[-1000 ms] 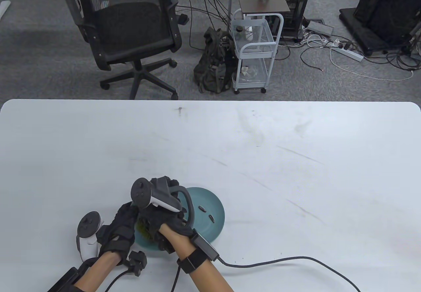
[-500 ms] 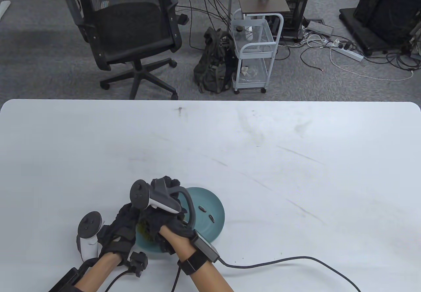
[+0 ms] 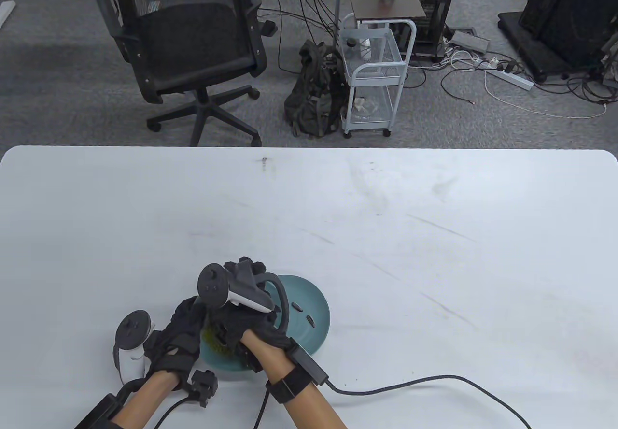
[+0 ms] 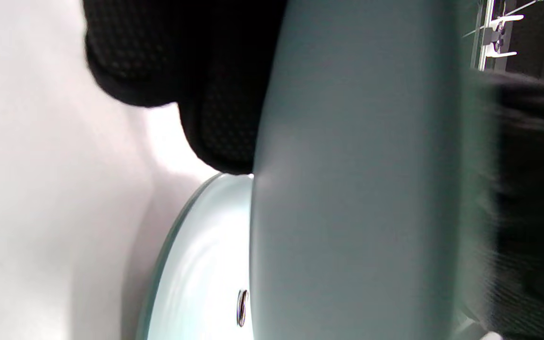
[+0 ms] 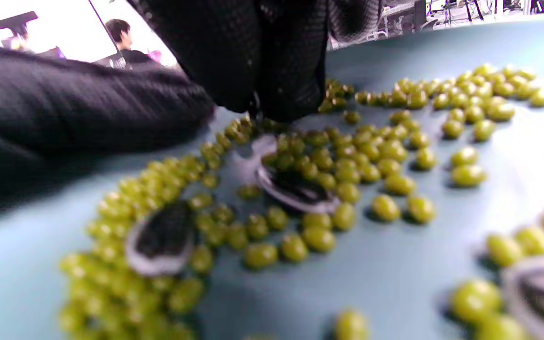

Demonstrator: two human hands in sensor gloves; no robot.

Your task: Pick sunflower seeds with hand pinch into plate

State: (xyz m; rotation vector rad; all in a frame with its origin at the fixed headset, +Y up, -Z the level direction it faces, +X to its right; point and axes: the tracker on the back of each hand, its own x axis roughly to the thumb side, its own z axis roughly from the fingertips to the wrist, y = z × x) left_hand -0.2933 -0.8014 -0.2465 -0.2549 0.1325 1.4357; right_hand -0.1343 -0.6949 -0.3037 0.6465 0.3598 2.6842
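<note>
Among round green beans (image 5: 347, 160), striped oval sunflower seeds (image 5: 295, 191) lie flat.

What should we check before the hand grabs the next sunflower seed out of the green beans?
1. Right hand fingertips down among the green beans: ok.
2. A seed already pinched between those fingertips: cannot tell, the tips hide it.
3. Sunflower seeds left to pick in the bean dish: ok, at least two lie near the fingertips.
4. Left hand beside the bean dish: ok; whether it grips the dish, cannot tell.
5. Room on the plate: ok, only two seeds show on it.
</note>
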